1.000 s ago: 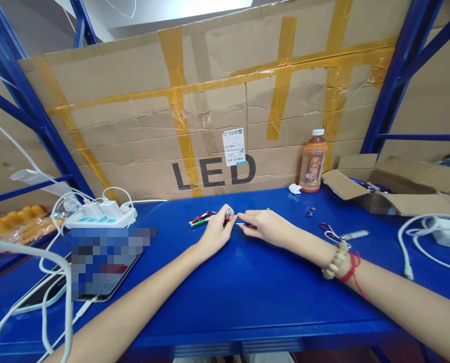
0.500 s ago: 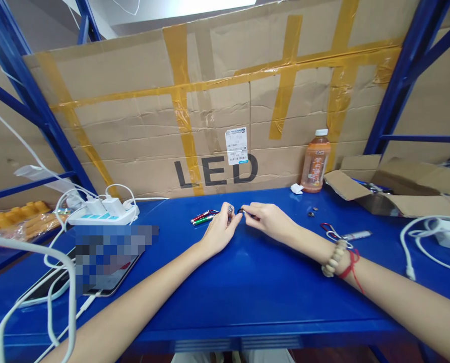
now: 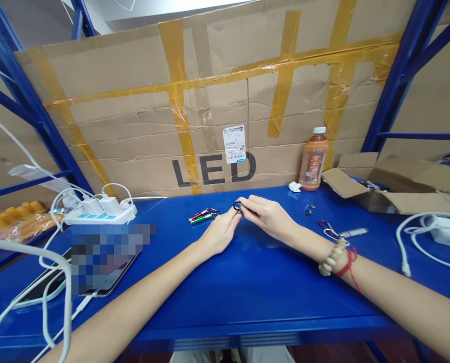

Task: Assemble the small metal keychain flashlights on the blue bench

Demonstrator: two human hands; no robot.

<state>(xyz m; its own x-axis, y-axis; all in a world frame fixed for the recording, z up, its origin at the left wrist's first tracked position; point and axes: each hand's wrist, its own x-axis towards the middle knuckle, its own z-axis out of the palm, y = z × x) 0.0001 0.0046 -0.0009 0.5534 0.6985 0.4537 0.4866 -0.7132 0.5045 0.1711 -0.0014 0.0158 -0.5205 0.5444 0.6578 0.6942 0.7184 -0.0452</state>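
My left hand [image 3: 220, 233] is closed, its fingertips meeting those of my right hand above the blue table. Mostly hidden in its fingers is a small keychain flashlight, whose round silvery end showed a moment earlier. My right hand [image 3: 266, 216] pinches a black ring-like carabiner [image 3: 237, 205] where the two hands touch. Just left of the hands lie a green keychain flashlight [image 3: 202, 218] and a red one [image 3: 199, 215] with a red clip. By my right wrist rests a silver keychain flashlight [image 3: 353, 233] with a red carabiner [image 3: 324, 225].
Small metal bits [image 3: 310, 209] lie near a crumpled white tissue [image 3: 295, 187] and a drink bottle [image 3: 313, 161]. An open cardboard box [image 3: 406, 196] and a white cable [image 3: 402, 242] are at right. At left are a power strip [image 3: 96, 216], cables and a tablet [image 3: 115, 282].
My hands have drawn together, the right fingers now over the left fingertips. The silvery end has gone out of sight, and the black ring shows upright between the fingers.
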